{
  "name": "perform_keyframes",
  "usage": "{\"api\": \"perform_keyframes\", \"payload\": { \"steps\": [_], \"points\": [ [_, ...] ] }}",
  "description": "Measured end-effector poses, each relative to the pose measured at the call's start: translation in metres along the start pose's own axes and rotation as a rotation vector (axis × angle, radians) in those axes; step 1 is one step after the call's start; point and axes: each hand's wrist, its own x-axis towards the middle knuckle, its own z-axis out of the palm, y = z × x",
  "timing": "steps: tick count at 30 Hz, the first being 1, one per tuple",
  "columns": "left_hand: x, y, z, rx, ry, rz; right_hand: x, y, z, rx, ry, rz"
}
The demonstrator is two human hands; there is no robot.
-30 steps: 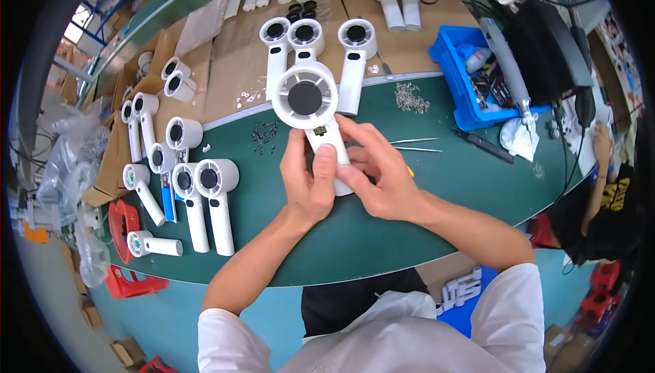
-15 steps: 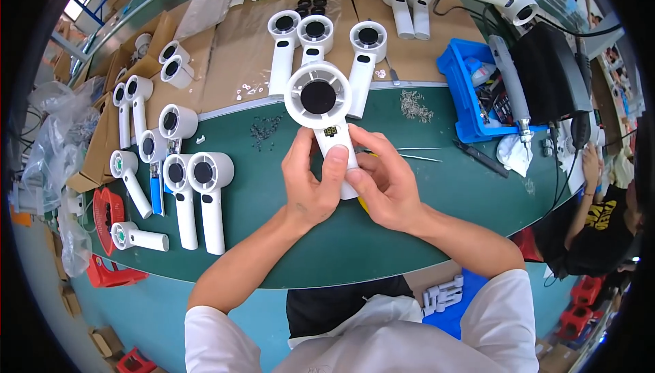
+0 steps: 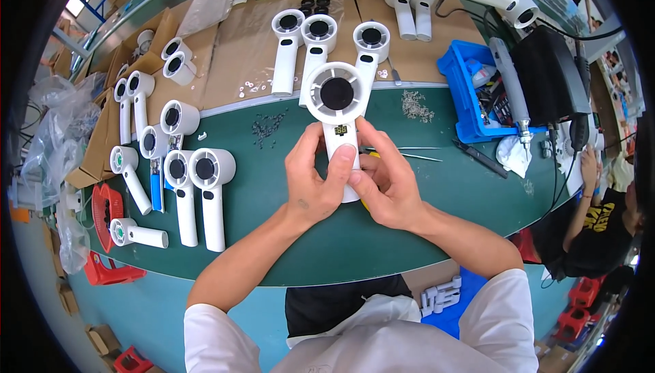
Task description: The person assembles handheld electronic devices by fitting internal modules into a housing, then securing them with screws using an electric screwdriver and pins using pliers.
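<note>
Between my two hands stands a white handheld fan (image 3: pixel 336 110), its round head pointing away from me and a small lit display on its upper handle. My left hand (image 3: pixel 315 176) wraps the handle from the left, thumb lying on its front. From the right, my right hand (image 3: pixel 387 183) closes on the lower handle, thumb against its side. Under my right hand, something yellow shows in part, mostly hidden. Tweezers (image 3: pixel 409 153) lie on the green table (image 3: pixel 300 250) just beyond that hand. More white fans (image 3: pixel 319 35) lie behind the held one.
Several white fans (image 3: pixel 212 195) lie at the left, some opened, near a red basket (image 3: pixel 102 219). Dark screws (image 3: pixel 268 127) and silver screws (image 3: pixel 416 107) form loose piles. At the right are a blue bin (image 3: pixel 471 124), an electric screwdriver (image 3: pixel 510 86) and a person (image 3: pixel 604 226).
The fan's head has tipped to the right and slightly away from the other fans' earlier line. Both hands keep their grip on the handle.
</note>
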Motion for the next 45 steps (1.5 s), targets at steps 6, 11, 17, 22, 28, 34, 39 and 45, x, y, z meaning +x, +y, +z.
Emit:
{"api": "perform_keyframes", "payload": {
  "steps": [6,11,17,22,28,34,39,45],
  "points": [
    [0.0,-0.002,-0.001,0.01,0.012,0.017,0.0,0.002,-0.002,0.004,-0.082,0.004],
    [0.001,-0.001,0.0,-0.008,0.026,0.015,0.0,0.003,-0.002,0.013,-0.057,-0.013],
    [0.001,-0.006,-0.003,0.039,0.0,0.022,-0.001,-0.002,0.0,0.071,-0.056,0.063],
    [0.002,-0.005,-0.001,0.023,0.011,0.012,-0.003,0.003,0.0,0.096,-0.038,0.06],
    [0.004,-0.006,-0.003,0.034,-0.007,0.016,-0.002,0.003,-0.001,-0.017,-0.009,0.07],
    [0.005,-0.005,-0.004,0.034,-0.018,0.005,0.0,0.0,-0.003,-0.135,0.024,0.072],
    [0.007,-0.002,-0.003,-0.019,-0.031,-0.022,0.002,0.003,-0.004,-0.167,0.033,0.075],
    [0.01,0.0,-0.002,-0.029,-0.022,-0.049,0.007,0.0,-0.004,-0.216,0.029,0.059]
  ]
}}
